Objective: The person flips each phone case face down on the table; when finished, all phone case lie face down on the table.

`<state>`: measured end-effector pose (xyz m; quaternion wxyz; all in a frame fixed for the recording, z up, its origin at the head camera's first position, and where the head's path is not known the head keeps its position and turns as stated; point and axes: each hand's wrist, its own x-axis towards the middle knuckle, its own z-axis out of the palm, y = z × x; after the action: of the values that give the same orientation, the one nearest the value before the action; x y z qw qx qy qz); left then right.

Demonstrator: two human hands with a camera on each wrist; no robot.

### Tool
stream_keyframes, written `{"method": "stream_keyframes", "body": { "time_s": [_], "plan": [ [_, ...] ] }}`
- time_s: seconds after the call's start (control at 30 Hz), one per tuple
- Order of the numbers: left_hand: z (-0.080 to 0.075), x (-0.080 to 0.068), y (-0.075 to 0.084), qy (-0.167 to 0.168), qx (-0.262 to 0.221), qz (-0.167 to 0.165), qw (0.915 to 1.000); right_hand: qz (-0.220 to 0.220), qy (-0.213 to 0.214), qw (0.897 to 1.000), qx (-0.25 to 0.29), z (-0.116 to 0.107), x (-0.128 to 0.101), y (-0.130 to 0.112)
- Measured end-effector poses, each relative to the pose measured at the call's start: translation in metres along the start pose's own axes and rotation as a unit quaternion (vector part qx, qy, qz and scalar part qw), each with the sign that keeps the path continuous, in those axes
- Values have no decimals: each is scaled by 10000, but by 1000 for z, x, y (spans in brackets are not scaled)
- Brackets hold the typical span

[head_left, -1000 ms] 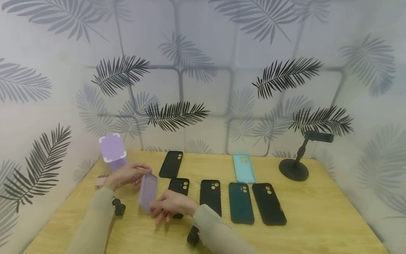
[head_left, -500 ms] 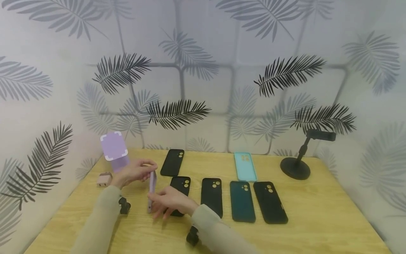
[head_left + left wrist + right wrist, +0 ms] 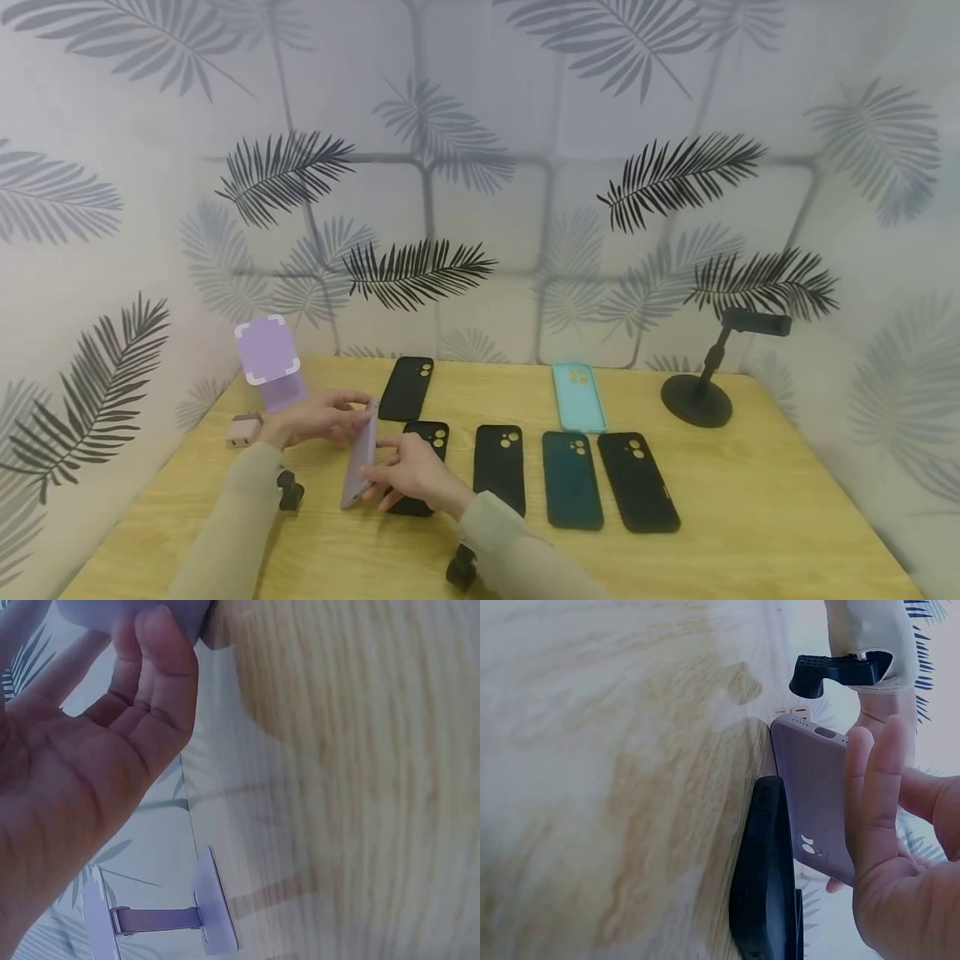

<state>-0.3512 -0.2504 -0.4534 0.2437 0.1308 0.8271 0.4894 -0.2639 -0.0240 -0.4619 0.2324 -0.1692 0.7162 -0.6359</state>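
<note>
A light purple phone case stands on its long edge, tilted, at the left of the table. My left hand grips its far end, fingertips bent against the case at the top of the left wrist view. From the right side, my right hand pinches the case near its closer end. In the right wrist view its fingers overlap the edge of the case, whose inner side and camera cutouts show. A black phone case lies partly hidden under my right hand.
More black cases, a dark teal case and a light blue case lie on the wooden table. A purple stand and pink charger are at left, a black stand at right.
The purple case has turned from showing its broad face to edge-on, then leaned over to the right. My left hand has shifted slightly right; the right hand has moved up along the case.
</note>
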Motion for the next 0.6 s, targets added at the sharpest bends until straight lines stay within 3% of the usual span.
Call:
{"method": "stream_keyframes", "body": {
  "time_s": [0.27,0.43,0.6],
  "plan": [
    [-2,-3,-1,-21,414,-63,9991,-38,170,9993,324,4,-3,2],
    [-1,-4,-2,4,623,-80,9980,28,220,9995,242,9,-3,4],
    [0,-5,1,6,908,-177,9957,366,256,9990,-56,10,-1,6]
  ]
}}
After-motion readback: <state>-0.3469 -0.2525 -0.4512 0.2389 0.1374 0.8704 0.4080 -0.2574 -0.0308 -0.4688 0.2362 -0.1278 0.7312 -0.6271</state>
